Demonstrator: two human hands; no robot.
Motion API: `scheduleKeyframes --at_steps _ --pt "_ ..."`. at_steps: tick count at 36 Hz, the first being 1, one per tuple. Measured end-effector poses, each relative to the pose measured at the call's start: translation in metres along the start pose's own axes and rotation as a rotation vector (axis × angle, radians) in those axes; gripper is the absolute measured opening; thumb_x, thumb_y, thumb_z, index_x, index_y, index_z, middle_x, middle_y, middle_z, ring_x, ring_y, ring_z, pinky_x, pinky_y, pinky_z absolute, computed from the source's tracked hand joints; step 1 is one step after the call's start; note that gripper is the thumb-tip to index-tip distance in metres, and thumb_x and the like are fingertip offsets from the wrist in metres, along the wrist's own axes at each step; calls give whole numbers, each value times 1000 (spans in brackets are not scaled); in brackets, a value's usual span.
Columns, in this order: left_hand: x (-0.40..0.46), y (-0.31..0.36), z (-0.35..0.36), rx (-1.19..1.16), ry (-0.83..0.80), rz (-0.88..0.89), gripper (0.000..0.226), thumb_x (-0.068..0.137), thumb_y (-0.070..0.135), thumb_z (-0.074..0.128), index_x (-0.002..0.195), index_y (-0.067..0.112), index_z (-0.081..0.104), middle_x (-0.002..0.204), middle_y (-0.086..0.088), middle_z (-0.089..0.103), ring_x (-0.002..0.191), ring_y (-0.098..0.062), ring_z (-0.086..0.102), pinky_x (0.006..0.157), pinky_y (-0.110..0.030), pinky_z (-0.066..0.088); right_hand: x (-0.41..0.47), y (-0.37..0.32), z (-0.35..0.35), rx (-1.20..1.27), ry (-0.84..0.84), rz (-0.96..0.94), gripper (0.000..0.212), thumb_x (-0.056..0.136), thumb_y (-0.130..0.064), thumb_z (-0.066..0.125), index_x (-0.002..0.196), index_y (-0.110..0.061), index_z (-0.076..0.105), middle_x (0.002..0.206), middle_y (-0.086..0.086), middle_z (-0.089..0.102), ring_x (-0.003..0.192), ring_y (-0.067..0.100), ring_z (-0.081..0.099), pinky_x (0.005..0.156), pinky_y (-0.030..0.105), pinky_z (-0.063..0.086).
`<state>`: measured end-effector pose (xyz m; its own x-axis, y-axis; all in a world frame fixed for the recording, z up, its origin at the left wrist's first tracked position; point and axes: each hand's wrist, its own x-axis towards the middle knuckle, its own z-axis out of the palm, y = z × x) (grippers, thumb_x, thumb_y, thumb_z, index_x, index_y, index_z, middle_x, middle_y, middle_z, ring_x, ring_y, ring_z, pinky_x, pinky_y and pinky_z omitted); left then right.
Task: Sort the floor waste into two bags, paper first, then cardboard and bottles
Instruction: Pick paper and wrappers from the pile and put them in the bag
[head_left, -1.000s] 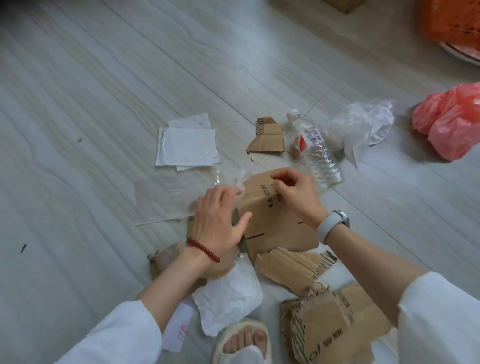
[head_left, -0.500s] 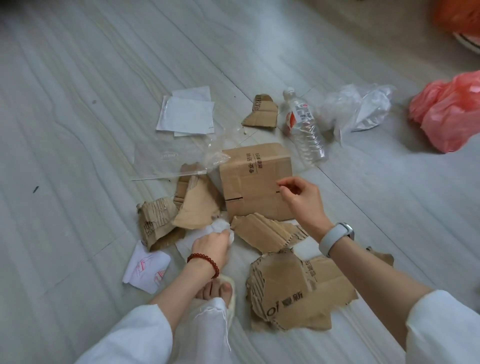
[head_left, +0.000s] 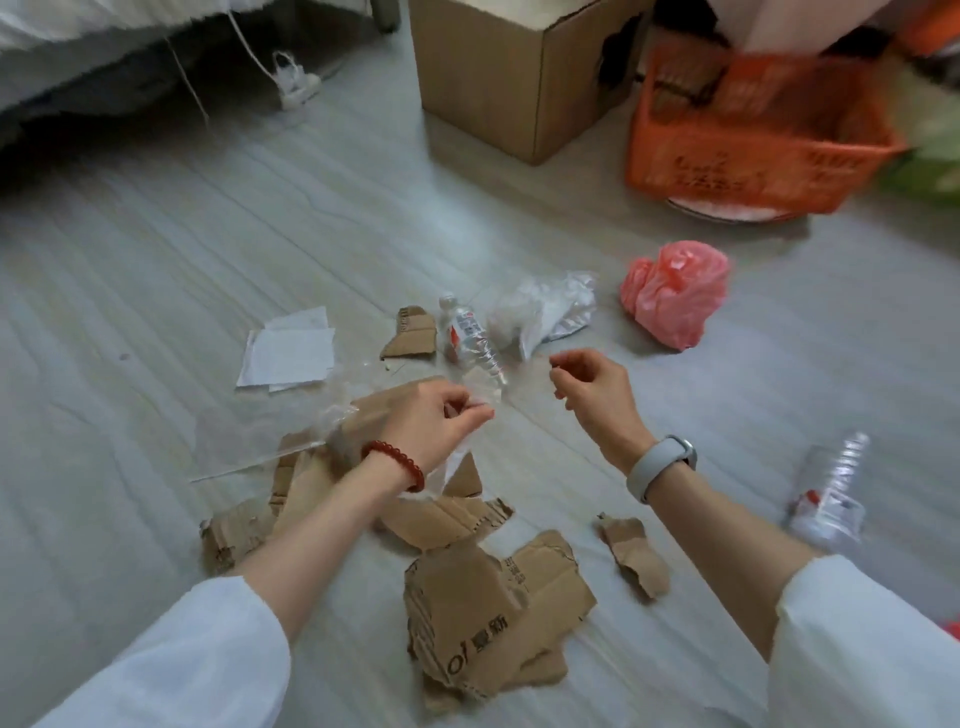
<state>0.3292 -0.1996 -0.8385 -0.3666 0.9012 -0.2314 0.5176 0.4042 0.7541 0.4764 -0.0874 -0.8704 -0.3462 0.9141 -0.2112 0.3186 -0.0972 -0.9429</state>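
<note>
Pinched in the left grip (head_left: 441, 418) is a thin clear bag edge, while the right grip (head_left: 587, 384), fingers curled, seems to pinch the other edge, and paper (head_left: 288, 356) is seen on the floor to the left, nearer the left hand.

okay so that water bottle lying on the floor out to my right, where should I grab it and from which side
Probably the ribbed middle of the bottle, from above with the right hand. It lies on its side with bare floor around it and its body looks crumpled, so fingers can likely wrap it easily. Its cap end is too blurred to judge.
</note>
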Motion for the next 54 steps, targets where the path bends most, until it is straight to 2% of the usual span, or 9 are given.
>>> scheduleKeyframes --at_steps 18,21,24,28,33,38,42,47,54 --pt "-67 165 184 -25 -306 699 7 88 8 55 91 4 60 87 -13 66 81 -32 62 72 -40 51 -244 29 -223 -261 1131 150 12 82 1 56 87 -8 62 82 3 62 79 18 56 77 27 46" --pt "-95 192 211 -160 -374 884 5 83 2 58 87 4 62 87 -11 67 81 -30 64 71 -38 53 -288 38 -239 -342 1265 226 10 82 2 58 85 -5 64 80 3 61 77 17 54 69 11 42" --pt "-124 216 239 -159 -484 1014 11 85 7 55 92 8 63 99 -11 67 93 -30 62 80 -37 51 -313 54 -254 -384 1329 312 13 82 -3 60 79 -15 62 81 4 62 80 23 58 72 24 43" --pt "-148 224 285 370 -645 1146 23 87 5 45 107 9 57 110 -15 61 105 -30 54 72 -31 40 -322 86 -273 -402 1223 448 13 83 -6 59 83 -17 67 90 5 69 93 26 63 83 33 47" --pt "-139 198 326 889 -746 1208 36 80 17 51 115 16 58 122 -3 57 124 -25 36 98 -40 27 -322 120 -280 -486 884 504 33 84 1 54 116 -1 62 117 14 61 116 26 53 92 14 32" --pt "-126 181 322 670 -689 1227 41 80 33 41 113 22 63 130 5 53 130 -19 34 109 -43 15 -307 118 -279 -585 1088 279 50 80 -10 30 120 -4 59 131 11 54 127 25 43 111 33 29" --pt "-105 173 299 384 -485 1194 48 73 35 31 99 18 68 116 1 63 119 -22 49 103 -41 27 -276 105 -267 -869 995 192 49 81 -20 30 113 -7 64 122 11 61 122 31 50 105 52 34" --pt "-70 151 250 161 -169 1024 36 74 29 39 87 13 68 98 -6 67 90 -26 64 80 -38 46 -220 78 -224 -772 805 19 26 90 -17 49 109 -10 65 104 12 69 100 30 61 86 39 46" --pt "-11 40 125 198 85 660 40 79 26 36 100 8 64 106 -9 60 96 -27 60 83 -41 50 -127 47 -96 -598 508 -377 22 89 -14 51 103 -7 66 96 7 68 86 25 63 74 39 54"
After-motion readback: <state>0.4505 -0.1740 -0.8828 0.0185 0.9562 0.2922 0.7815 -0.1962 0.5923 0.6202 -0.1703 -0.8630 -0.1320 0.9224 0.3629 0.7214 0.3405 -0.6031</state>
